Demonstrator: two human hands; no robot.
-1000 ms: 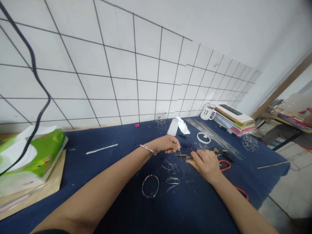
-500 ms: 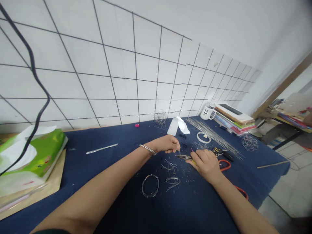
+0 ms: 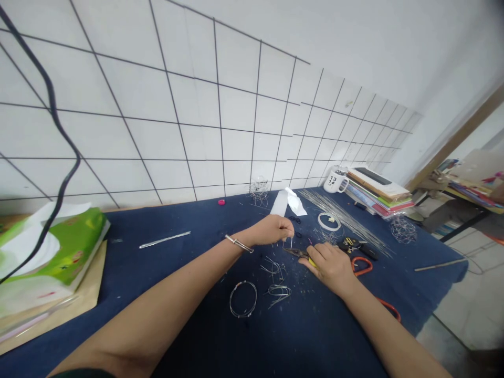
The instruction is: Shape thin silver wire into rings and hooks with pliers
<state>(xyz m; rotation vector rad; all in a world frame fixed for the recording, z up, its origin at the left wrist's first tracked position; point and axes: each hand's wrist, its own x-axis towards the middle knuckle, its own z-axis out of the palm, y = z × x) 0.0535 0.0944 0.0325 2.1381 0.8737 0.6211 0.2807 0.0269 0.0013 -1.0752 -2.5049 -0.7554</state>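
My left hand (image 3: 274, 230), with a bangle on its wrist, pinches a short piece of thin wire (image 3: 292, 242) that hangs below the fingertips. In my right hand (image 3: 331, 265) are pliers (image 3: 296, 253) with yellow grips, their jaws pointing left just beneath that wire. Whether the jaws touch the wire I cannot tell. Below the hands lie a bundle of bent wires (image 3: 279, 292), some loose wire pieces (image 3: 274, 269) and a wire ring (image 3: 243, 299).
Long straight wires (image 3: 346, 218) lie at the back right, near a white coil (image 3: 329, 221), a mug (image 3: 336, 180) and stacked books (image 3: 378, 191). Orange-handled scissors (image 3: 362, 266) are beside my right hand. A green tissue pack (image 3: 79, 247) sits at left.
My left hand has risen slightly from the pliers' jaws, and more of the wire shows below its fingers. The right hand has barely moved.
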